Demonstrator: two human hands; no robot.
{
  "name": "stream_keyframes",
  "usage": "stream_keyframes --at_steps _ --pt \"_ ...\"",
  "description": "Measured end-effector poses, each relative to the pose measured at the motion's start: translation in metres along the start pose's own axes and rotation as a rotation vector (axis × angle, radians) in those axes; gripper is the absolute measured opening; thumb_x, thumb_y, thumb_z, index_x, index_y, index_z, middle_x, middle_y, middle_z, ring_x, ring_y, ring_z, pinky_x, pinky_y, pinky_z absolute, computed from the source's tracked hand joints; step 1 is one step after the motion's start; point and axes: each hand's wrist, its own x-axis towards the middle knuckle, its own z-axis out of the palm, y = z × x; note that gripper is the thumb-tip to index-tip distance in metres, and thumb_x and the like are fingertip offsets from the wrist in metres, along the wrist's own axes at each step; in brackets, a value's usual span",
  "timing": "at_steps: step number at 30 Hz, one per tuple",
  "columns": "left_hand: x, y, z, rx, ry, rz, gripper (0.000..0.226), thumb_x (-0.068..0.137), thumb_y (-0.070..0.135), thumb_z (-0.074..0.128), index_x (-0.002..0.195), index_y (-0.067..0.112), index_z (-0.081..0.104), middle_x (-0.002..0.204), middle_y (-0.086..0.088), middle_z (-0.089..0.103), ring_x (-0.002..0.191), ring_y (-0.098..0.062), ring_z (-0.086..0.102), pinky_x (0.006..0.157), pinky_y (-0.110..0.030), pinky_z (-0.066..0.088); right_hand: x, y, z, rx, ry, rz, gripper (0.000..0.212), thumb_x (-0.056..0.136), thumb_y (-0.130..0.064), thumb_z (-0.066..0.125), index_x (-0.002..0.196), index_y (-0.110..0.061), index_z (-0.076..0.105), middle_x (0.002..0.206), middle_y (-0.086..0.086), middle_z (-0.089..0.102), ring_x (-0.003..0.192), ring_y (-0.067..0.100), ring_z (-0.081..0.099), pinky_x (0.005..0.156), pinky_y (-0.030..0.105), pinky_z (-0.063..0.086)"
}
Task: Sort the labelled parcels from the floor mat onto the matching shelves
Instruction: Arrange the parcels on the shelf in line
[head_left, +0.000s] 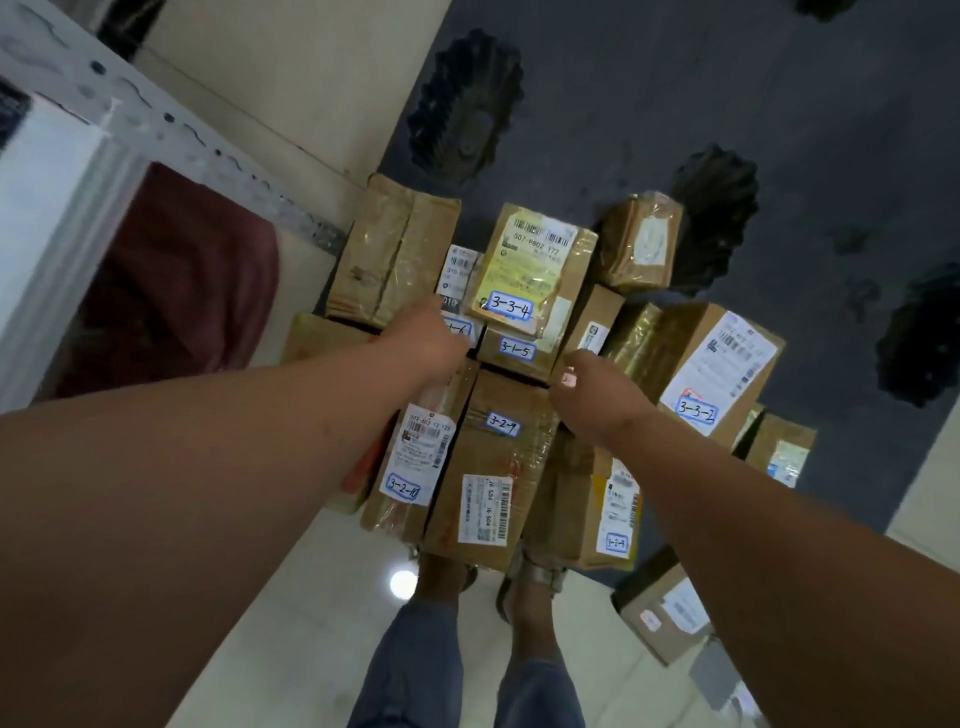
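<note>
Several brown taped parcels with handwritten blue-edged labels lie packed together on the dark floor mat (727, 130). The parcel marked 3-3-4 (535, 270) sits on top of the parcel marked 3-1-5 (514, 356). In front of them lie 3-2-9 (483, 467) and 3-2-10 (415, 462), with 3-3-2 (711, 374) to the right. My left hand (431, 338) reaches down, fingertips at the parcel marked 3-1-6 (460, 283), holding nothing I can see. My right hand (587, 387) hovers at the right end of 3-1-5, thumb up and fingers hidden.
A white metal shelf upright (171, 124) slants across the upper left, with a dark red cloth (176, 291) under it. Dark flower-shaped patterns (467, 109) mark the mat. My feet (488, 582) stand on pale tile at the pile's front edge. Another parcel (665, 613) lies at lower right.
</note>
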Motion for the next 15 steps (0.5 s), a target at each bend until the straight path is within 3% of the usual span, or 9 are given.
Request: stream_keyframes --at_steps 2,6,9,13,15 --pt "0.012 0.003 0.004 -0.032 -0.007 -0.006 0.044 0.094 0.014 0.06 0.137 0.015 0.048 0.126 -0.009 0.06 0.107 -0.026 0.06 0.084 -0.034 0.05 0.014 -0.006 0.001 0.078 -0.004 0.019 0.051 0.097 -0.012 0.048 0.147 -0.012 0.037 0.143 0.015 0.049 0.123 0.033 0.053 0.088 0.033 0.045" --pt "0.024 0.012 0.01 -0.048 -0.048 0.017 0.047 0.098 0.004 0.051 0.143 0.013 0.041 0.125 -0.003 0.055 0.103 -0.023 0.054 0.081 -0.029 0.043 0.032 -0.018 0.005 0.226 -0.009 0.031 0.065 0.098 -0.01 0.05 0.155 -0.018 0.021 0.148 0.011 0.045 0.118 0.028 0.055 0.076 0.029 0.046" --pt "0.029 0.018 0.013 -0.068 -0.077 0.039 0.043 0.096 0.001 0.049 0.136 0.017 0.049 0.122 0.0 0.058 0.103 -0.023 0.058 0.084 -0.033 0.048 0.039 -0.024 0.007 0.342 0.005 0.005 0.059 0.097 -0.007 0.05 0.15 -0.023 0.03 0.135 0.008 0.055 0.099 0.024 0.056 0.063 0.026 0.043" --pt "0.026 0.018 0.012 -0.168 -0.074 0.007 0.042 0.094 0.002 0.051 0.133 0.016 0.053 0.12 -0.007 0.062 0.106 -0.024 0.06 0.078 -0.03 0.049 0.034 -0.028 0.003 0.478 0.0 0.032 0.056 0.095 -0.006 0.051 0.146 -0.023 0.037 0.122 0.001 0.057 0.094 0.018 0.055 0.065 0.027 0.045" --pt "0.018 0.015 0.009 -0.195 -0.065 -0.003 0.04 0.097 0.006 0.05 0.135 0.016 0.053 0.118 -0.003 0.061 0.103 -0.021 0.059 0.076 -0.029 0.047 0.025 -0.028 0.002 0.508 -0.009 0.038 0.054 0.095 -0.01 0.053 0.145 -0.023 0.038 0.125 0.001 0.058 0.097 0.019 0.056 0.076 0.031 0.052"
